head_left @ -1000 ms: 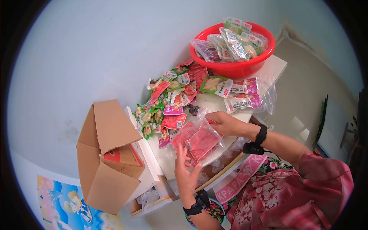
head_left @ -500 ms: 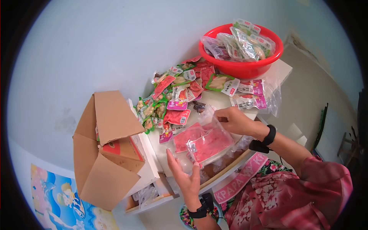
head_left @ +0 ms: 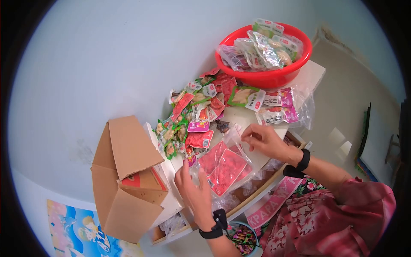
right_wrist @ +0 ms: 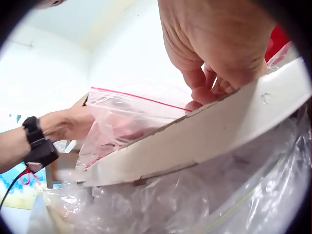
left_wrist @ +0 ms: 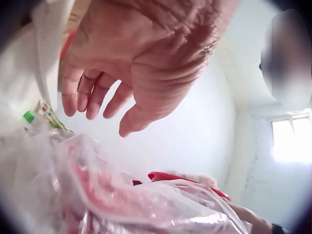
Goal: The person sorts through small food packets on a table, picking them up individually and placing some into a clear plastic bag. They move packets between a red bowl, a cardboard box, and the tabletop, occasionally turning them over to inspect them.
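Observation:
A clear zip bag [head_left: 234, 138] with red packets [head_left: 229, 169] inside lies flat at the front of the white tabletop. My right hand [head_left: 267, 141] is at the bag's mouth with its fingers bent. In the right wrist view the thumb and fingertips pinch at the end of the bag's red zip line [right_wrist: 141, 99]. My left hand [head_left: 195, 192] is held to the left of the bag, its fingers loosely spread and holding nothing. The left wrist view shows this hand above the crumpled clear plastic, apart from it.
Mixed snack packets [head_left: 188, 115] are heaped at the back left. A red basin [head_left: 265, 79] of filled bags stands at the far end. More packets [head_left: 278, 107] lie near it. An open cardboard box [head_left: 132, 147] stands left. Below the tabletop, an open drawer [head_left: 233, 210] holds clear plastic bags.
My left hand has let go of the bag's lower edge and moved left. The bag now lies flatter. My right hand stays at its mouth, shifting slightly.

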Tool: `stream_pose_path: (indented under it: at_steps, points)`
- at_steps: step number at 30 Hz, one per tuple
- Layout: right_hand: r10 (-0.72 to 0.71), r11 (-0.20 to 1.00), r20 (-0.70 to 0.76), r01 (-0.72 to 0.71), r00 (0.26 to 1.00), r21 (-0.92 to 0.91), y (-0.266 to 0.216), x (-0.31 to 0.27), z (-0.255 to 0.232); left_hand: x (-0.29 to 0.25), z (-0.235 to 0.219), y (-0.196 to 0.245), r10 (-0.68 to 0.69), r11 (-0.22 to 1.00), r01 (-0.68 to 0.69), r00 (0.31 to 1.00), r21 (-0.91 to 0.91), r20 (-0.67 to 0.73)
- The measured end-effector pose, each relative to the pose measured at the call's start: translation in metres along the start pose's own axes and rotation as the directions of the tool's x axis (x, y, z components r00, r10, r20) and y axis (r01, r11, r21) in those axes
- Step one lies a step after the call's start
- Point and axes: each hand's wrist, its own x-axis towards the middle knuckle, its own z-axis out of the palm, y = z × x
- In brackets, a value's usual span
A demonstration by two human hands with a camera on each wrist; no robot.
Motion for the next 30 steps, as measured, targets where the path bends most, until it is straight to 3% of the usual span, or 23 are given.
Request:
stream_pose_path:
  at_steps: [5, 11, 14, 18, 20, 22, 23, 27, 29, 30]
  points:
    - [0.03, 0.998, 0.086, -0.034, 0.996, 0.045, 0.005, -0.007, 0.0, 0.061, 0.022, -0.008, 0.296, 0.884, -0.363, 0.922, 0.294, 0.248]
    - [-0.047, 0.998, 0.159, 0.054, 0.986, -0.04, 0.002, -0.008, -0.006, 0.089, 0.053, -0.001, 0.268, 0.77, -0.435, 0.885, 0.467, 0.381]
    - [-0.057, 0.998, 0.141, 0.056, 0.988, 0.005, 0.001, -0.009, -0.007, 0.093, 0.058, 0.002, 0.353, 0.745, -0.459, 0.887, 0.484, 0.299]
    - [-0.107, 0.99, 0.109, 0.096, 0.988, 0.108, 0.001, -0.012, -0.011, 0.097, 0.051, -0.007, 0.389, 0.821, -0.396, 0.915, 0.412, 0.103]
    - [-0.042, 0.981, 0.081, 0.026, 0.996, 0.191, -0.001, -0.016, -0.012, 0.089, 0.039, 0.002, 0.368, 0.894, -0.346, 0.929, 0.284, -0.028]
    - [0.014, 0.952, 0.063, -0.032, 0.998, 0.305, 0.0, -0.017, -0.012, 0.076, 0.028, 0.015, 0.228, 0.968, -0.239, 0.966, -0.08, -0.125]
    - [0.039, 0.925, 0.054, -0.056, 0.998, 0.375, 0.004, -0.016, -0.012, 0.068, 0.023, 0.022, 0.147, 0.946, -0.183, 0.978, -0.267, -0.15]
    - [0.082, 0.861, 0.063, -0.103, 0.995, 0.498, -0.001, -0.014, -0.024, 0.027, -0.007, 0.056, 0.424, 0.877, -0.448, 0.892, -0.176, -0.155]
    - [0.14, 0.742, 0.199, -0.236, 0.97, 0.627, -0.012, -0.015, -0.034, 0.007, -0.019, 0.074, 0.616, 0.781, -0.623, 0.781, -0.045, -0.103]
    - [0.16, 0.67, 0.27, -0.305, 0.949, 0.676, -0.021, -0.017, -0.037, -0.002, -0.02, 0.081, 0.642, 0.756, -0.65, 0.76, -0.083, -0.101]
